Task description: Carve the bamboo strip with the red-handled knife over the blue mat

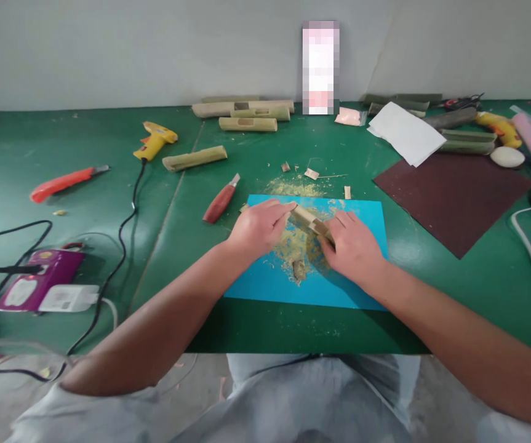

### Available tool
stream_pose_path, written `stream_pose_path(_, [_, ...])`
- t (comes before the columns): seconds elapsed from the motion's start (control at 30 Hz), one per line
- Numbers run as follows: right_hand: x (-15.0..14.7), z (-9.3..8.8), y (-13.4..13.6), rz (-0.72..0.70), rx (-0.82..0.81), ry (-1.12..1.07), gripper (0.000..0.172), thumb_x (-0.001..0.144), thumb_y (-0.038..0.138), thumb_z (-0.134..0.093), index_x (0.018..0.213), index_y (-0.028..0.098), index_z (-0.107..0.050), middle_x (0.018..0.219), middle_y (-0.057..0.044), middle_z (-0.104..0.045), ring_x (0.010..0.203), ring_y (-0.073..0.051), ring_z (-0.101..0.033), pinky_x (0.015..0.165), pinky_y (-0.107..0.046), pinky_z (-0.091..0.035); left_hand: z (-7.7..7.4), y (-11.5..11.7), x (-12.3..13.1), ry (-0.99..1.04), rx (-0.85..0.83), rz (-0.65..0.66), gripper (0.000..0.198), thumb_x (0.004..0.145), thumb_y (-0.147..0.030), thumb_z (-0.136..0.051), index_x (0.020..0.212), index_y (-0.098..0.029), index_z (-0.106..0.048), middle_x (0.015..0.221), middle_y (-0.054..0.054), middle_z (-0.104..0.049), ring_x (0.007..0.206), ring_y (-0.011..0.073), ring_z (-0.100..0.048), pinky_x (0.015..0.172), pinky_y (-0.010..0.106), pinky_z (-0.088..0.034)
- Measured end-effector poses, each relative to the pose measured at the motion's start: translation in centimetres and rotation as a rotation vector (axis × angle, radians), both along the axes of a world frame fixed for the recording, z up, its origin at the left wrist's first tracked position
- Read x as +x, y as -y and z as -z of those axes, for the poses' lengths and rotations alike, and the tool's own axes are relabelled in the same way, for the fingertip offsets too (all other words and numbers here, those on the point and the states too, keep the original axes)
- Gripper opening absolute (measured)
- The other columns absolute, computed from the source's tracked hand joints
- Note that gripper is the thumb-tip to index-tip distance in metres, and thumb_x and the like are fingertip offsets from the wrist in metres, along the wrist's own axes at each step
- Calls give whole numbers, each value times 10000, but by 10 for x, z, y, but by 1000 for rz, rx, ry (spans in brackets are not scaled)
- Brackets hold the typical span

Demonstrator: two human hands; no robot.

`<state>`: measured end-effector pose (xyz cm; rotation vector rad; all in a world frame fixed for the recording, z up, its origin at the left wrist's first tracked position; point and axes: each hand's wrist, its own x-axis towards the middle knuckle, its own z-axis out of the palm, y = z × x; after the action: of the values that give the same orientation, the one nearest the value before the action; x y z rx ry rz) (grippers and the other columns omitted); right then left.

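My left hand (pixel 258 226) and my right hand (pixel 352 246) are both closed on a short pale bamboo piece (pixel 308 220) held between them over a blue sheet (pixel 367 221). The piece slants from upper left to lower right. Under it lies a heap of yellowish shavings (pixel 297 249) on the sheet. A knife with a red wooden handle (pixel 220 201) lies just left of the sheet, untouched.
Green table (pixel 108 184) with bamboo tubes (pixel 194 158) at the back, a yellow glue gun (pixel 154 140), an orange utility knife (pixel 64 182), a purple box (pixel 39 286) with black cables, dark sandpaper (pixel 454 197), white paper (pixel 406 132), more tubes and tools far right.
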<state>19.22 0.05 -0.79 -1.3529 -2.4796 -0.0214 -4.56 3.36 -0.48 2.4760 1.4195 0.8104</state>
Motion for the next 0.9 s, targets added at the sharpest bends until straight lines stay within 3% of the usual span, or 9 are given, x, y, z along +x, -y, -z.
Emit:
stream_pose_path(0.2, [0, 0, -1, -8, -7, 4, 217, 990, 250, -509, 950, 113, -673, 943, -145, -652, 904, -278, -578, 769, -399, -450, 1, -8, 7, -11, 2, -11, 374, 1027, -272, -466, 1198, -149, -775, 881, 85, -754, 827, 191, -708, 742, 295, -560])
stream_pose_path(0.4, [2, 3, -1, -28, 20, -21, 232, 1009, 266, -483, 927, 138, -659, 928, -134, -643, 885, -262, -557, 759, -391, -434, 0, 3, 0, -46, 57, -13, 380, 1040, -287, -447, 1220, -167, -760, 847, 72, -739, 791, 176, -689, 721, 285, -552])
stream_pose_path(0.6, [2, 2, -2, -25, 11, -15, 213, 999, 256, -499, 930, 140, -663, 930, -132, -646, 882, -261, -562, 751, -386, -434, -1, -7, 7, -23, 3, -6, 367, 1037, -299, -460, 1185, -173, -771, 916, 86, -761, 857, 196, -713, 766, 304, -568])
stream_pose_path(0.9, [2, 3, -3, -24, 15, -29, 199, 989, 253, -513, 917, 136, -658, 919, -132, -645, 883, -264, -572, 763, -389, -446, -3, 1, 4, -56, 32, -17, 379, 1043, -289, -440, 1214, -174, -758, 862, 75, -743, 826, 186, -698, 743, 294, -567])
